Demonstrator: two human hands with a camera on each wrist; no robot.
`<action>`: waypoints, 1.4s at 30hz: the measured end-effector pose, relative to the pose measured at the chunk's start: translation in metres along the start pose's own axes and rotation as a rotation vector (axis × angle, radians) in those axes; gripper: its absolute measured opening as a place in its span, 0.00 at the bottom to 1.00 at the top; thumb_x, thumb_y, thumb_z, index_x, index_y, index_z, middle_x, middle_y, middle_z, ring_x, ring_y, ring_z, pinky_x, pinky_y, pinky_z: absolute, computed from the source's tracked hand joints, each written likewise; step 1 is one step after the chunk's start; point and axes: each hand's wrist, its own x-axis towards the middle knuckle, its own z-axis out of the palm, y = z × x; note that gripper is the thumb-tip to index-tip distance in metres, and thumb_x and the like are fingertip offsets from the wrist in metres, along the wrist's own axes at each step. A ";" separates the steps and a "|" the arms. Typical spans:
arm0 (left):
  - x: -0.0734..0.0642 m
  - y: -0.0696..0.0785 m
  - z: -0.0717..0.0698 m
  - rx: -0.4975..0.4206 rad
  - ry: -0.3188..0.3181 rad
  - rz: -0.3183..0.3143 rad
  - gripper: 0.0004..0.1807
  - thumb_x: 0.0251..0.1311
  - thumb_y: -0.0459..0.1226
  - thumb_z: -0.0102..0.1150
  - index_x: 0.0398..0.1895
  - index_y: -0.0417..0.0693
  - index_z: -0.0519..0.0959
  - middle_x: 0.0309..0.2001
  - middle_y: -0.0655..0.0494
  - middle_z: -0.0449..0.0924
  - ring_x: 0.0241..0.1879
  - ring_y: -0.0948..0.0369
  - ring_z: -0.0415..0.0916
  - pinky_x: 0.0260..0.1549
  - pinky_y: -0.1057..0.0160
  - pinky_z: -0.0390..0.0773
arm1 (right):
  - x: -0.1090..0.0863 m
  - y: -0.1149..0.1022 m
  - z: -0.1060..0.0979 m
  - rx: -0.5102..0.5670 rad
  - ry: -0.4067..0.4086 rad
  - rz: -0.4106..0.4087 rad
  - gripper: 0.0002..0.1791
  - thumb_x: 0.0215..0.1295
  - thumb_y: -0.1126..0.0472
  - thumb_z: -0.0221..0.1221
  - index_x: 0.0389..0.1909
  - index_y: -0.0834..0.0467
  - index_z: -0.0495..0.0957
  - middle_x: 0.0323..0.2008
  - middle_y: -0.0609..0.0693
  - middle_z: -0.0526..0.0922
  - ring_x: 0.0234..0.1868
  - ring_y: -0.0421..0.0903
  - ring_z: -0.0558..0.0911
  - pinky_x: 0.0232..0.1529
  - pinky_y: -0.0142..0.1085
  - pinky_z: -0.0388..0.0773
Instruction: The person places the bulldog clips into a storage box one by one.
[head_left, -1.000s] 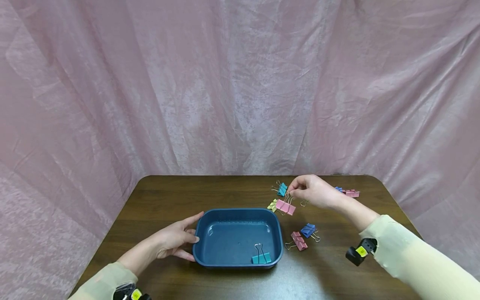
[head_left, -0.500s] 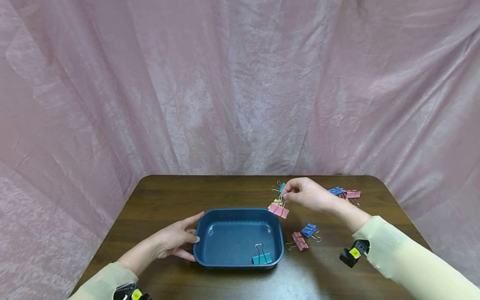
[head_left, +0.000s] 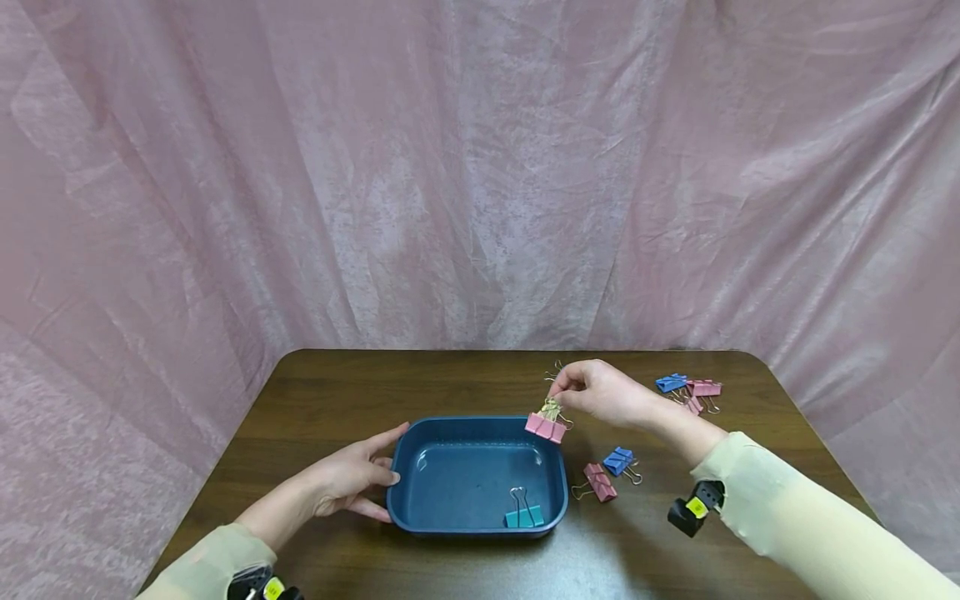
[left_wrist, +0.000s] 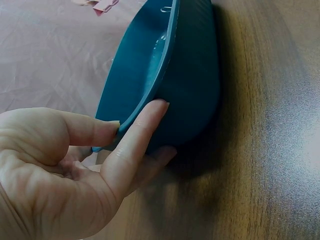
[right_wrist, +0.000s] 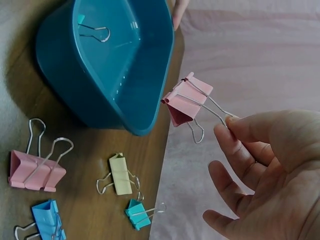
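My left hand [head_left: 348, 479] grips the left end of a blue plastic tray [head_left: 465, 483], thumb at the rim and fingers along the outer wall, as the left wrist view shows. Inside the tray, at the near right corner, lies a teal binder clip [head_left: 523, 517]. Thumb and forefinger of my right hand [head_left: 607, 396] pinch a pink binder clip [right_wrist: 192, 97] by one wire handle. That clip hangs above the tray's far right corner. Beneath the right hand, a yellow binder clip [right_wrist: 120, 175] and another teal one [right_wrist: 138, 214] lie on the table.
Right of the tray lie a darker pink clip [head_left: 599, 482] and a blue clip [head_left: 618, 460]. A cluster with a blue clip [head_left: 671, 382] and pink clips [head_left: 704, 387] is at the table's far right. A pink curtain [head_left: 480, 175] hangs behind the table.
My right hand has carried the pink binder clip leftward and slightly nearer, from beside the yellow clip to the tray's far right corner. The left hand and tray stay put.
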 end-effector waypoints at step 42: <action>-0.002 0.000 -0.001 0.003 -0.007 -0.001 0.47 0.69 0.26 0.54 0.84 0.54 0.44 0.70 0.25 0.63 0.57 0.39 0.78 0.35 0.45 0.88 | 0.011 0.001 0.032 -0.049 -0.070 0.019 0.06 0.68 0.67 0.60 0.35 0.55 0.84 0.31 0.48 0.84 0.35 0.42 0.79 0.37 0.38 0.77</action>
